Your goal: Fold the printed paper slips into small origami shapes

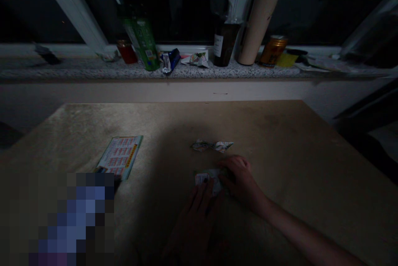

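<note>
Under my two hands, on the table, lies a small piece of printed paper [202,177] with white and green areas. My left hand [199,212] rests on its lower left part, fingers stretched out and flat. At its right side my right hand [239,175] is closed, fingers curled and thumb pressed at the paper's edge; the fingertips are partly hidden. Just beyond lies a folded paper piece [223,146] with pointed ends, printed in several colours. Further left is a stack of printed sheets [120,155].
A pixelated patch covers the lower left. Along the granite windowsill [192,72] stand a green bottle [147,48], a red jar [127,51], a dark cup with a straw [226,44], a tall tube [259,17] and an orange can [273,51]. Crumpled wrappers [199,59] lie between them.
</note>
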